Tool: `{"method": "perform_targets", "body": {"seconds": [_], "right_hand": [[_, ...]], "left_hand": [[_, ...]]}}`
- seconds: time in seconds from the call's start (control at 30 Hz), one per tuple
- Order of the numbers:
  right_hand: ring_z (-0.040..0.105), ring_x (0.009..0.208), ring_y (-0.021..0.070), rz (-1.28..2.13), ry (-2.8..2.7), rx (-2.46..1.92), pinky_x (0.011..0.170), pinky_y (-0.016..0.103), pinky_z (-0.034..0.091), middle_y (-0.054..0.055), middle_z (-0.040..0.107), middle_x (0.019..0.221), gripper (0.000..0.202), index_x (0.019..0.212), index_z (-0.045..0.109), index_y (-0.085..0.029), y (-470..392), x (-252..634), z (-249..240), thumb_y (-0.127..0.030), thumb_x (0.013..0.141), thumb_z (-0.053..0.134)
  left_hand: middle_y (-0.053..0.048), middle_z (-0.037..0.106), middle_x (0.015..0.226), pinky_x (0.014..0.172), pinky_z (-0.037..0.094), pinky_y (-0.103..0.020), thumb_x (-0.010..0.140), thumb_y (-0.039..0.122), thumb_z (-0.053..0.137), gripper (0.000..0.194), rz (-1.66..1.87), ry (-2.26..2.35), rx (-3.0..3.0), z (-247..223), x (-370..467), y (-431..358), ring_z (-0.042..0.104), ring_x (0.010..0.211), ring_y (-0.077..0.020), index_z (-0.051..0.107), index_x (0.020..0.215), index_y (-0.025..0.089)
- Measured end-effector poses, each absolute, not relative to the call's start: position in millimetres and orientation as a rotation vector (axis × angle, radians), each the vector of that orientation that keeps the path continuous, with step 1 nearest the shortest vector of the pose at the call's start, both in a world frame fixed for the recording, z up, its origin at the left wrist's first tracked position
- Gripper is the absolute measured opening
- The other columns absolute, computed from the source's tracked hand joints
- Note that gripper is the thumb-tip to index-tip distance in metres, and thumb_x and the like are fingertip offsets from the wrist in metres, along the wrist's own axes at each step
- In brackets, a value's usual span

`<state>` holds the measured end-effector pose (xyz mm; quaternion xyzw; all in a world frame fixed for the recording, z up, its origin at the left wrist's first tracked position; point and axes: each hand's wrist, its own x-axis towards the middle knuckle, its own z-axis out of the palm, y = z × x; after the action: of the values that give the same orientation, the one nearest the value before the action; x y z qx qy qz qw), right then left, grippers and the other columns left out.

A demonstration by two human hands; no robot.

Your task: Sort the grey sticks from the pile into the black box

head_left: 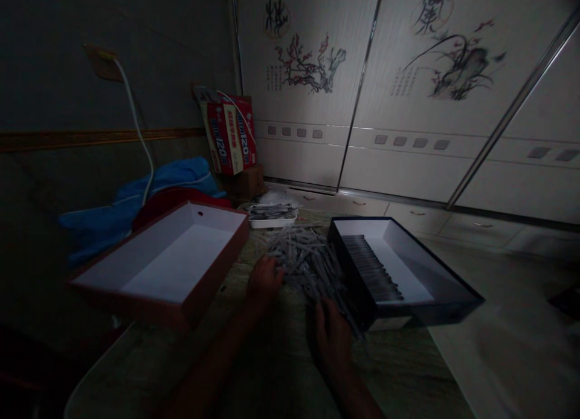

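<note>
A loose pile of slim, grey, pen-like sticks (301,250) lies on the table between two boxes; their exact kind is too dark to tell. My left hand (265,280) is at the pile's left edge, fingers curled against the sticks. At the near end of the pile is my right hand (334,334), its fingers bent inward by the stick ends. What either hand grips is lost in the dimness. Inside the dark-rimmed box (426,313) on the right, similar sticks (371,268) lie side by side in a row along its left part.
A reddish box (208,298) with a white inside stands open on the left. Behind the pile, a white tray (272,223) holds more sticks. Blue cloth (167,177) and a red-and-white carton (231,135) are farther back, before sliding panels (308,159).
</note>
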<state>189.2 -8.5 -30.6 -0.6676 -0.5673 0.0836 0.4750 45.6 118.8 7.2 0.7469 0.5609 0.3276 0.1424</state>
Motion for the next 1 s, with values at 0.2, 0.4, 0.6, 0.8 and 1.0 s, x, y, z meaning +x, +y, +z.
{"method": "perform_targets", "body": {"seconds": [0.2,0.4,0.6,0.8,1.0], "right_hand": [[0.064,0.071,0.0181,0.195,-1.371,-1.609,0.063,0.026,0.046,0.007,0.067,0.081,0.031,0.092,0.059,-0.018,-9,188,-30,-0.036,0.091,0.034],[0.063,0.076,0.0189,0.183,-1.376,-1.655,0.067,0.027,0.046,0.009,0.067,0.085,0.032,0.095,0.059,-0.017,-8,188,-30,-0.036,0.091,0.033],[0.06,0.063,0.0165,0.2,-1.458,-1.603,0.058,0.025,0.044,0.005,0.064,0.071,0.029,0.089,0.058,-0.017,-10,189,-32,-0.032,0.089,0.034],[0.056,0.056,0.0141,0.251,-1.594,-1.547,0.055,0.023,0.04,0.002,0.061,0.065,0.021,0.082,0.058,-0.017,-17,184,-26,-0.028,0.085,0.039],[0.052,0.049,0.0116,0.241,-1.67,-1.555,0.048,0.021,0.033,-0.001,0.055,0.058,0.018,0.073,0.056,-0.018,-21,179,-17,-0.024,0.082,0.042]], "left_hand": [[-0.006,0.061,0.082,0.082,0.037,-0.034,0.065,0.029,0.066,0.011,0.937,1.675,2.098,-4,55,138,0.055,0.09,-0.0242,0.062,0.07,0.02],[-0.001,0.061,0.07,0.075,0.039,-0.03,0.058,0.018,0.067,0.011,1.029,1.579,1.871,-7,58,146,0.056,0.078,-0.0195,0.056,0.059,0.02],[0.001,0.062,0.065,0.06,0.043,-0.026,0.062,0.036,0.063,0.02,1.212,1.326,1.485,4,46,132,0.059,0.064,-0.0158,0.056,0.071,0.019],[-0.001,0.065,0.067,0.056,0.045,-0.025,0.064,0.043,0.063,0.035,1.26,1.164,1.148,-5,23,87,0.059,0.059,-0.0144,0.062,0.084,0.014],[0.001,0.065,0.067,0.061,0.046,-0.024,0.064,0.041,0.067,0.029,1.338,1.114,0.976,-9,21,69,0.059,0.063,-0.0135,0.063,0.078,0.016]]}}
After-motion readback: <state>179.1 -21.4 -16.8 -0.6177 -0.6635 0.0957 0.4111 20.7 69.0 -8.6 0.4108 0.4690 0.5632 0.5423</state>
